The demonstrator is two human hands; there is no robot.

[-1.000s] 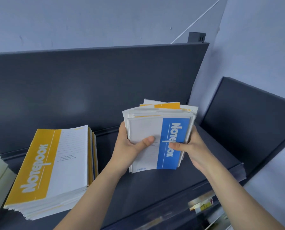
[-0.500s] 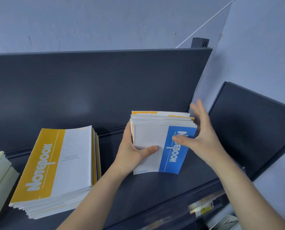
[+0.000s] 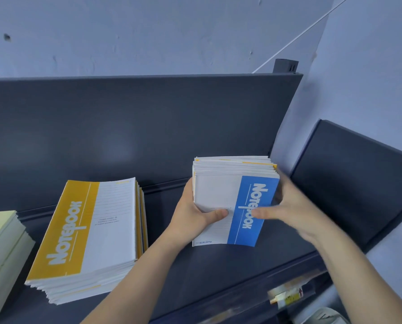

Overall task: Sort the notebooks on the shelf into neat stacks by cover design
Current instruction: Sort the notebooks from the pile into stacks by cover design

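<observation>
dark shelf (image 3: pixel 218 277): left grip (image 3: pixel 193 213) clasps blue-topped notebook stack (image 3: pixel 216 195), right grip (image 3: pixel 293 211) pinches its edge; yellow stack (image 3: pixel 90 230) at 9 o'clock.

Dark shelf (image 3: pixel 195 272) here, with an upright back panel (image 3: pixel 136 127) behind it. Lying flat on its left half is a thick yellow notebook stack (image 3: pixel 90 230), slightly fanned along its right edge. Just left of that, at the frame's edge, a pale green stack (image 3: pixel 1 242) also lies flat. Over on the right, a blue-topped stack (image 3: pixel 218 197) is tipped up between the left hand (image 3: pixel 193 213) and right hand (image 3: pixel 293 206); can't tell if its lower edge touches the shelf. A blurred label (image 3: pixel 286 296) sits on the front rail.
</observation>
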